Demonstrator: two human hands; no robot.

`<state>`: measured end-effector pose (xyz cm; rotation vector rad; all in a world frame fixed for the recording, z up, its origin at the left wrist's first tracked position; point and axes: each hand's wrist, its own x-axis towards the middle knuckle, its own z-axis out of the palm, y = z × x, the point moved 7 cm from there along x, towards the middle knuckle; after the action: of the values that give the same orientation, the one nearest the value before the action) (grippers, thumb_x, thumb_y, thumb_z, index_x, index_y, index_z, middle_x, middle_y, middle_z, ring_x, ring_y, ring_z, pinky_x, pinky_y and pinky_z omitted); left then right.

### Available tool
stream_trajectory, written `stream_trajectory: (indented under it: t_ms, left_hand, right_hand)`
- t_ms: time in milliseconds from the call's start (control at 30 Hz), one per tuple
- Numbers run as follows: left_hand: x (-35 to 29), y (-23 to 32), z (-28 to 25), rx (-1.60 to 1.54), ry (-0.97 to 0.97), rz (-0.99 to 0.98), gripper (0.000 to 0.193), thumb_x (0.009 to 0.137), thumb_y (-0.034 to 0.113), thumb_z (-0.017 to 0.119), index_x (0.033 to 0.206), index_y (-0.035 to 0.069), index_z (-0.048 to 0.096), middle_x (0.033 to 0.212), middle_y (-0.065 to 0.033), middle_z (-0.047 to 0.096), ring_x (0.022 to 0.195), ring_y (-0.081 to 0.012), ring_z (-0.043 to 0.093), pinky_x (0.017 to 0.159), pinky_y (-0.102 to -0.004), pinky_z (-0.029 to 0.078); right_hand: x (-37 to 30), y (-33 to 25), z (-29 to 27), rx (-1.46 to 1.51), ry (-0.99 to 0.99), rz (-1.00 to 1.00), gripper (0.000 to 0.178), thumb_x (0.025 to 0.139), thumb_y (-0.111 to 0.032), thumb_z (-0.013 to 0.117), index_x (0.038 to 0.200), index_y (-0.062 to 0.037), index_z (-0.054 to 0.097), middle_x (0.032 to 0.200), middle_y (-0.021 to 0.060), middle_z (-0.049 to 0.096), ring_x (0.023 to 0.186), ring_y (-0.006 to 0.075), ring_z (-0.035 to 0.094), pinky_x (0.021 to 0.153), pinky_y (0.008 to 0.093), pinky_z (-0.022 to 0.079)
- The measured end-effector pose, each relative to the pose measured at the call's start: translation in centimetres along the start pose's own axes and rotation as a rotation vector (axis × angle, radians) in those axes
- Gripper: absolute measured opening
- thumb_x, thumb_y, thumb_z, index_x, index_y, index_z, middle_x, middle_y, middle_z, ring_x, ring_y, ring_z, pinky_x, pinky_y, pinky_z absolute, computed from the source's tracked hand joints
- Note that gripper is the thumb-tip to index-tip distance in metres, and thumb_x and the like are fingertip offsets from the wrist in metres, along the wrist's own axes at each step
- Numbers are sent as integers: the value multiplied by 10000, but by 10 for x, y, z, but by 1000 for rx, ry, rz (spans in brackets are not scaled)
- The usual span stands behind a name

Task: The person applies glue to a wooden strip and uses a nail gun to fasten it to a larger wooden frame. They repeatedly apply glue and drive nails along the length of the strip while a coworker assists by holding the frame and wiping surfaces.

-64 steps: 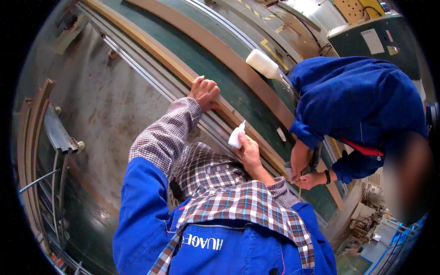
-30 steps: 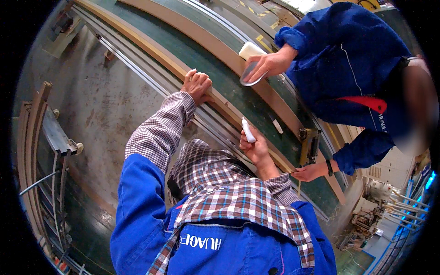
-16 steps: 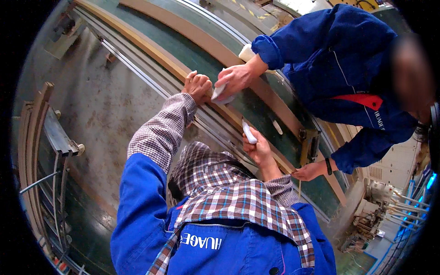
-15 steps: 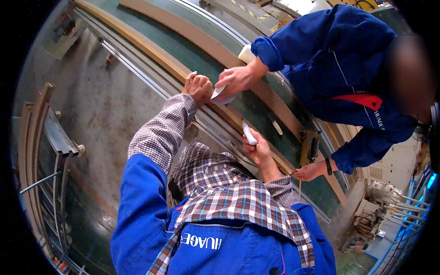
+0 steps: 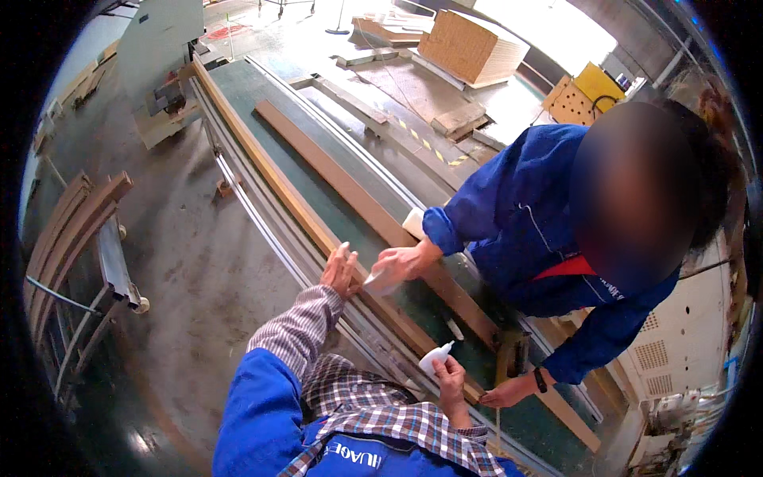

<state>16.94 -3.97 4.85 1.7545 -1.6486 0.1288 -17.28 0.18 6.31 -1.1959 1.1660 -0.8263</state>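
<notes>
My right hand [image 5: 451, 381] is closed around a small white squeeze bottle [image 5: 434, 359], its narrow nozzle tilted up and to the right. Below it runs a long, narrow wooden strip [image 5: 296, 208] along the near side of the bench. My left hand [image 5: 340, 270] rests at this strip further up, fingers stretched out and apart, with pale tips. Right beside it, a co-worker's hand [image 5: 405, 264] holds a white piece of cloth or paper [image 5: 383, 281] against the strip. The co-worker's other hand [image 5: 509, 391] touches the strip's near end.
A brown curved board [image 5: 342, 175] lies on the green bench top [image 5: 238, 83]. Metal rails [image 5: 258, 208] follow the bench's near side. Curved brown strips [image 5: 75, 222] stand on a rack at the left. A large brown stack [image 5: 469, 48] sits on the floor beyond.
My view has lifted, showing more of the far floor. The bottle's nozzle has swung from pointing up-left to up-right. My left hand's fingers have straightened.
</notes>
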Motion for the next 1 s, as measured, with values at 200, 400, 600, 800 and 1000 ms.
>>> stream_trajectory:
  t_ms: [200,400,600,800,1000]
  left_hand:
    - [-93,42,20,-25,12,-139,547,653,300,755,1102,71,544,1215,-149,483,1117,-341,453,922,-496,345]
    - [-127,117,44,-130,-118,10,276,733,262,678,920,63,642,1055,-109,589,1061,-271,517,898,-493,368]
    - [-139,134,64,-34,-227,213,403,769,347,648,1018,30,627,1082,-135,579,1120,-274,500,986,-453,347]
    - [-154,156,79,-111,-310,240,472,785,353,634,1080,-14,600,1165,-179,542,1184,-298,453,1036,-469,298]
    - [-157,171,91,-64,-279,165,503,795,372,619,1085,-37,585,1136,-199,540,1173,-327,450,1030,-444,311]
  right_hand:
    - [-17,-3,1,20,1,-8,146,830,-114,633,927,-5,619,865,0,618,787,99,556,713,256,447]
    - [-27,7,-7,-109,-40,-79,167,831,-145,639,916,-4,612,860,12,617,785,107,556,714,267,446]
    - [-20,19,-20,-129,3,-99,170,825,-148,641,905,-3,604,830,29,615,752,112,559,685,276,450]
    - [-24,9,-17,-208,-105,-90,190,827,-149,639,920,10,595,834,52,608,765,127,555,693,281,447]
    - [-24,21,-27,-50,24,-152,216,822,-148,652,919,33,588,846,69,618,762,154,569,697,288,452]
